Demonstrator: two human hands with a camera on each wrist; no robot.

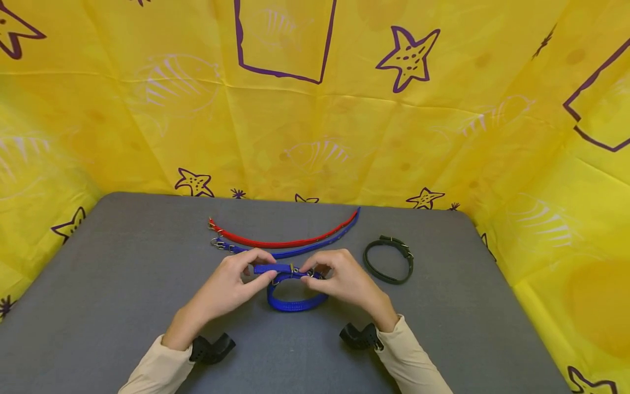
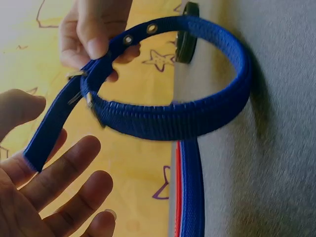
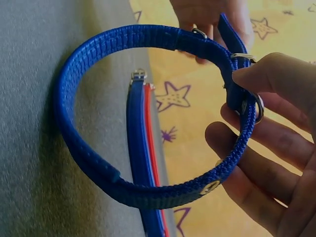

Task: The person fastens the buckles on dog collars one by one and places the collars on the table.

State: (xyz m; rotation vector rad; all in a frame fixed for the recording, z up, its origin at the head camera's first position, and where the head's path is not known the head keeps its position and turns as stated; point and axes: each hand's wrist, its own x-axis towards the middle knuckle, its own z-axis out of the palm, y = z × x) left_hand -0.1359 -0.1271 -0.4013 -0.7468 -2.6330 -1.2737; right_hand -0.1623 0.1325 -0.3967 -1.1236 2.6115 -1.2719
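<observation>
A blue collar (image 1: 295, 305) with a metal buckle (image 3: 243, 57) and eyelets is closed into a loop above the grey table. Its free tail (image 2: 49, 131) passes through the buckle and sticks out to the left. My right hand (image 1: 344, 279) pinches the collar beside the buckle, thumb against the strap and fingers behind it. Around the tail, my left hand (image 1: 228, 284) holds its thumb and fingers apart; in the left wrist view the thumb stands off the strap. Whether a left finger touches the tail's back, I cannot tell.
Behind the hands, a red collar (image 1: 268, 244) and another blue collar (image 1: 295, 254) lie stretched out side by side. To the right is a dark looped collar (image 1: 404, 249). A yellow patterned cloth (image 1: 354, 120) borders the grey table (image 1: 123, 262) at the back and sides.
</observation>
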